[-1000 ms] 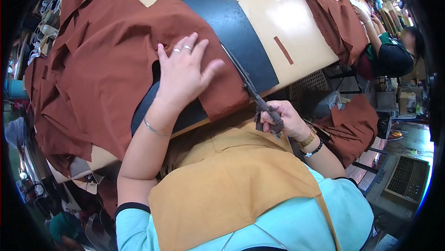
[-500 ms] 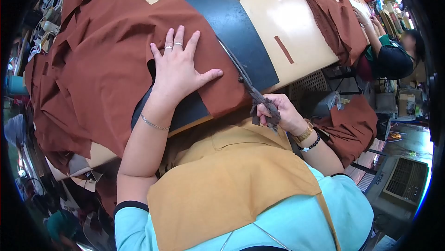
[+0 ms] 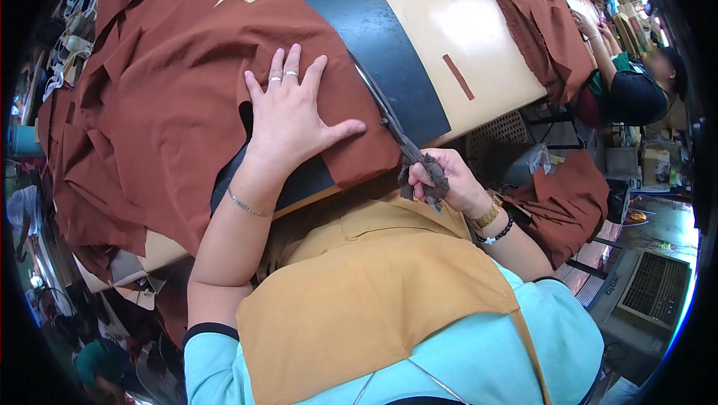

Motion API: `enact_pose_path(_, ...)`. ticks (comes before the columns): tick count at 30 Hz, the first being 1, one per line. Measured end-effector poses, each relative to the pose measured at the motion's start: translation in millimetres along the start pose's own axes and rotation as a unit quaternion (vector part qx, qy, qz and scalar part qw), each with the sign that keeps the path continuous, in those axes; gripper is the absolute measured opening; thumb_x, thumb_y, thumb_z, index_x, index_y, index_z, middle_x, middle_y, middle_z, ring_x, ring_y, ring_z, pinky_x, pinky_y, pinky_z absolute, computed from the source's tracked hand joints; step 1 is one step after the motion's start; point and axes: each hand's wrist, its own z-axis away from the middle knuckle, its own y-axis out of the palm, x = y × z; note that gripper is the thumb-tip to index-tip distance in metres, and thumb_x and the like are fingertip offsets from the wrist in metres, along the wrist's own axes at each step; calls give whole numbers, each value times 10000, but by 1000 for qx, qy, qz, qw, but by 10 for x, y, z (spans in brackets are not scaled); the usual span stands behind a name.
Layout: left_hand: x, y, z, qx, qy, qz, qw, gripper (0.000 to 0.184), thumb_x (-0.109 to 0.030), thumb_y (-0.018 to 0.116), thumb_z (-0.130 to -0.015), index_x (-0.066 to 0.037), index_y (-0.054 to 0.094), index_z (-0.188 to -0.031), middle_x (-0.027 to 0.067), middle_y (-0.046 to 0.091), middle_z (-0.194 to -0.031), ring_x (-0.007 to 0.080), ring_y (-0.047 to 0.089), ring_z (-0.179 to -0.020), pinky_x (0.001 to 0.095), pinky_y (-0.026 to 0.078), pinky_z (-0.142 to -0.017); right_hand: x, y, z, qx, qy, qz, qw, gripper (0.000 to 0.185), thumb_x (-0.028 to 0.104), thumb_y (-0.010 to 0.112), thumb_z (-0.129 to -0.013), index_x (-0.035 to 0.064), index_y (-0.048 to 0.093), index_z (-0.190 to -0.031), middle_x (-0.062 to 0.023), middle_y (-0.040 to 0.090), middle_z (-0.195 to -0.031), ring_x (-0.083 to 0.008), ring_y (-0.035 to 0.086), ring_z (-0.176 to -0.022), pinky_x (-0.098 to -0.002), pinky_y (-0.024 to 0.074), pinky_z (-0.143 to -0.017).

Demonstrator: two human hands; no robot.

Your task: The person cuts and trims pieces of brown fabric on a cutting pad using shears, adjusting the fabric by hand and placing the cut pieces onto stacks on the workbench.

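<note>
My left hand (image 3: 288,109) lies flat with spread fingers on a large rust-brown fabric (image 3: 172,98), pressing it against a dark board (image 3: 411,80). Along the fabric's right edge runs the long metal blade of a pair of scissors (image 3: 390,117). Grey rag is wrapped round their handles, and my right hand (image 3: 452,184) is closed on them at the table's front edge. How far apart the blades are cannot be made out. Part of the dark board is hidden under the cloth.
A narrow brown strip (image 3: 458,77) lies on the cream table (image 3: 479,109). More brown fabric (image 3: 535,31) is at the far right, near a co-worker's arm (image 3: 598,46). Brown cloth (image 3: 572,195) hangs low by my right arm, beside a grey appliance (image 3: 643,293).
My right hand and the wrapped scissor handles have shifted slightly up and left. My left hand stays spread on the fabric, its thumb slightly lower.
</note>
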Motion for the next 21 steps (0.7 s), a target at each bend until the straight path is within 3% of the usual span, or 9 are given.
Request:
enact_pose_path(3, 70, 193, -75, -67, 4, -21, 998, 921, -690, 645, -700, -123, 422, -1390, 200, 311, -1486, 353, 252, -1400, 679, 189, -1052, -19, 3, 38, 0, -4, -3, 1000, 263, 274, 651, -900, 38, 608, -792, 0, 595, -638, -65, 561, -571, -204, 434, -537)
enact_pose_path(6, 99, 194, -66, -58, -5, -8, 998, 878, -683, 613, -735, -101, 445, -1371, 219, 322, -1476, 359, 265, -1393, 689, 183, -1045, -6, -9, 35, 5, -8, -2, 1000, 264, 277, 651, -901, 40, 610, -792, 3, 597, -645, -64, 565, -573, -204, 436, -537)
enact_pose_path(12, -12, 10, -25, 22, -13, 1, 1000, 894, -686, 634, -714, -155, 418, -1399, 196, 293, -1501, 349, 238, -1409, 682, 178, -1054, 30, 51, -97, 0, -23, -30, 999, 274, 292, 652, -900, 36, 617, -808, 8, 599, -672, -65, 579, -590, -205, 441, -540)
enact_pose_path(21, 3, 41, -1, 5, -19, 13, 1000, 994, -721, 666, -640, -153, 408, -1413, 211, 292, -1494, 379, 230, -1402, 695, 177, -1043, -27, 26, -1, -1, -8, -12, 1000, 247, 278, 659, -895, 43, 621, -829, 5, 601, -674, -62, 577, -600, -205, 443, -540)
